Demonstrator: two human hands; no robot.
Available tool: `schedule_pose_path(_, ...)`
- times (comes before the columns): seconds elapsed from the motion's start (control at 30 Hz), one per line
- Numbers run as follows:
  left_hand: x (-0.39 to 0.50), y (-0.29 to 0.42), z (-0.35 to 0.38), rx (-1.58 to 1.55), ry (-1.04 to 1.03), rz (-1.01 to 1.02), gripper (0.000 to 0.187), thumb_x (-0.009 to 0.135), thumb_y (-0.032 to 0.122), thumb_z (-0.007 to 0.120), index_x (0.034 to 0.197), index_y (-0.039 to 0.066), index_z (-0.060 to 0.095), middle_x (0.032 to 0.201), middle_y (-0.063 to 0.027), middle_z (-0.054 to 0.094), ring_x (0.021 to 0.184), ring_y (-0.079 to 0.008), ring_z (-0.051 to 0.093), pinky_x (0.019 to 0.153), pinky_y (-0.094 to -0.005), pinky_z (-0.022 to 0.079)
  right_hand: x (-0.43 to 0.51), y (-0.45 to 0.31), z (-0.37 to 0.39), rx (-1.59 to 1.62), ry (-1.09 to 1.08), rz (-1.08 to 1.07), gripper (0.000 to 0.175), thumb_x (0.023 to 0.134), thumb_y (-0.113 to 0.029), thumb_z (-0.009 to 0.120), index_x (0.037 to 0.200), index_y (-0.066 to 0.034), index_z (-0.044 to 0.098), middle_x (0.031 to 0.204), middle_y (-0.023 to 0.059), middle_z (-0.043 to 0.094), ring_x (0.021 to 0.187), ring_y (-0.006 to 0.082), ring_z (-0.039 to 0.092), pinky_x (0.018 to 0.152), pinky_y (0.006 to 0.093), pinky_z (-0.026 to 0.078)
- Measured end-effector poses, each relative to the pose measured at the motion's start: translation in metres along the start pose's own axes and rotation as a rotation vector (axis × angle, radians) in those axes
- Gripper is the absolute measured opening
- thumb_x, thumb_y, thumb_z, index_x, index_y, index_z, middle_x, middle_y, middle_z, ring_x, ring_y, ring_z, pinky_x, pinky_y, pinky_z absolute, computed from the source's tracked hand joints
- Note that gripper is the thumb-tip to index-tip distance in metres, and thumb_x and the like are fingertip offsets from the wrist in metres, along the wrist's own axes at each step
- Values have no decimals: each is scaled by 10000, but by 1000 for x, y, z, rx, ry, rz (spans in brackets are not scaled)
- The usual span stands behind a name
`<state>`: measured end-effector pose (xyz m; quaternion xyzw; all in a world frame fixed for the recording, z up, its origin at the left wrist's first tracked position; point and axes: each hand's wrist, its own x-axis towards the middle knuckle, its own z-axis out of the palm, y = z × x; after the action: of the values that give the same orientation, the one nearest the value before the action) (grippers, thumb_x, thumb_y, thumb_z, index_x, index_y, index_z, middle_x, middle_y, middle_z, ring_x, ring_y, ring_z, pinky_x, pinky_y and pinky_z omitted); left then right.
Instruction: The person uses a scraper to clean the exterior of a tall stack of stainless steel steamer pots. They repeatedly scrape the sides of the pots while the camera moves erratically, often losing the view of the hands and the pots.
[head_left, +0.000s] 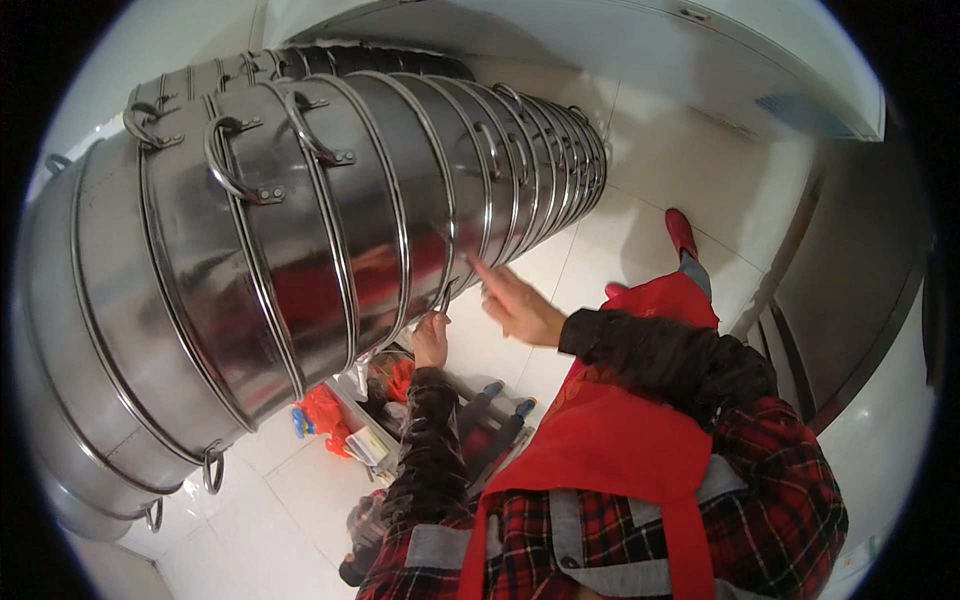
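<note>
A tall stack of round stainless-steel steamer tiers (360, 187) fills the left half of the view, with rolled rims and riveted loop handles. My left hand (430, 340) is at the lower side of the stack, its fingers closed around a metal loop handle (448, 295). My right hand (523, 309) is beside it, blurred, the index finger stretched towards the steel wall and the other fingers partly bent. I see nothing held in it. Whether its fingertip touches the metal, I cannot tell.
Behind stands a second steel stack (180, 81). Orange-red plastic bags (322, 416) and a crate-like container (386, 450) with mixed items sit on the tiled floor (300, 491) below my left arm. A white cabinet-like unit (675, 56) overhangs at the top; a dark appliance-like surface (862, 262) is at right.
</note>
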<state>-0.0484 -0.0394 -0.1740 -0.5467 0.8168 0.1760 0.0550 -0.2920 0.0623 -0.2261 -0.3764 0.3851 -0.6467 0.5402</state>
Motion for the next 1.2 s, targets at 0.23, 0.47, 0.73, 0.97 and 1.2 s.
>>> schedule_pose_path(0.23,0,-6,5,-20,42,44,354,973,270,406,802,21,592,753,-179,618,747,-368,606,677,-422,463,13,6,48,-135,217,-68,695,868,-52,511,1466,-30,157,978,192,438,833,314,496,770,366,434)
schedule_pose_path(0.47,0,4,3,-10,15,25,288,944,226,445,802,15,579,758,-202,608,752,-401,585,673,-456,451,75,-6,12,-273,325,-26,644,846,-48,539,1432,-35,271,980,184,512,849,334,535,767,385,449)
schedule_pose_path(0.73,7,38,25,360,179,50,190,897,179,521,852,-4,492,782,-258,591,726,-442,570,653,-523,434,112,-28,-25,-415,370,-155,560,868,-112,492,1398,-9,345,946,180,594,787,290,607,709,372,493)
schedule_pose_path(0.97,4,39,30,358,223,-12,195,885,158,519,822,-23,486,802,-265,580,761,-451,557,686,-529,429,189,-50,-76,-123,63,175,511,832,-111,499,1316,29,411,679,178,598,603,334,605,555,404,480)
schedule_pose_path(1.2,-1,45,31,478,184,-150,178,859,194,557,890,20,535,911,-171,604,906,-341,559,827,-473,395,99,-24,-48,-209,247,-108,556,878,-55,488,1413,-36,339,791,36,502,628,78,499,568,236,415)
